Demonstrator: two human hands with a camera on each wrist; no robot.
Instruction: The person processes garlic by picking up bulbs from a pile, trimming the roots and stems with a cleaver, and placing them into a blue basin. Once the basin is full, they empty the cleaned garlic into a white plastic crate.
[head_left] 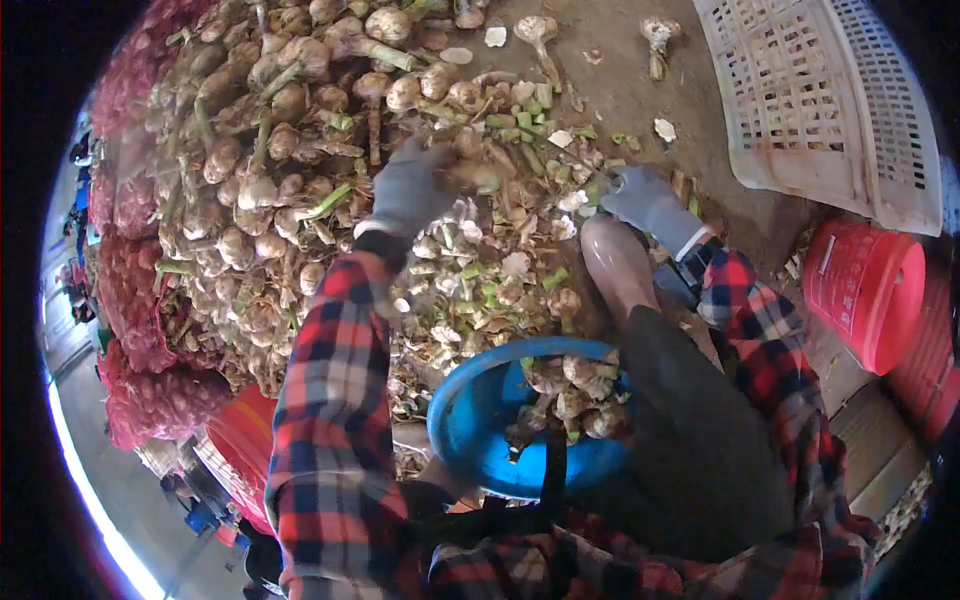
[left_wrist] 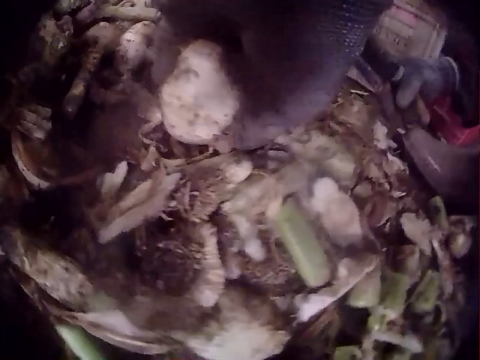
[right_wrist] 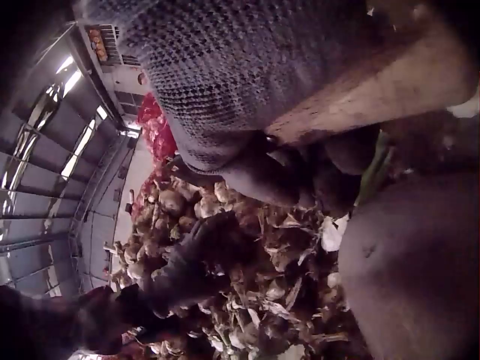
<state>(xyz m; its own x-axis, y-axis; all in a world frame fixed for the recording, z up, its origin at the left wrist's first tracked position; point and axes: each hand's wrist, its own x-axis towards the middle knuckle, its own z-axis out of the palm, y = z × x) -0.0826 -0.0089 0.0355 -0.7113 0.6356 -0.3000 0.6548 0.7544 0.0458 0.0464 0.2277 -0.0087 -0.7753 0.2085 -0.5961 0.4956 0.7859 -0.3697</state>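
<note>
Apart, left hand (head_left: 408, 190), right hand (head_left: 648, 205), floor (head_left: 622, 92) edging garlic (head_left: 257, 190)

Through the head camera I see a brown floor (head_left: 620, 90) carrying a broad garlic heap (head_left: 255, 190) across the upper left. Near the centre I make out cut stems (head_left: 543, 95) and papery scraps (head_left: 515, 265) strewn about; loose bulbs (head_left: 537, 28) lie at the top, a pale perforated crate (head_left: 835, 150) at upper right.

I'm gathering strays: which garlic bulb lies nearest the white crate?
The garlic bulb just left of the crate, top of the head view; the other stray bulb lies nearer the heap.
</note>
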